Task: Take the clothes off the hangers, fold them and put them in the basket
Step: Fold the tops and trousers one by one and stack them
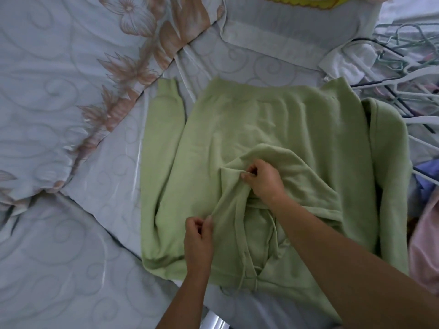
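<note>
A light green hoodie lies spread flat on the bed, hem toward the far side, its hood and drawstrings near me. My left hand pinches the hood's edge at its near left. My right hand pinches the hood's fabric further up, over the middle of the body. One sleeve lies along the left side, the other along the right. A yellow basket rim shows at the top edge.
A pile of white and dark hangers lies at the right, with white cloth under it. Pink and blue garments sit at the right edge. A floral quilt covers the bed's left side.
</note>
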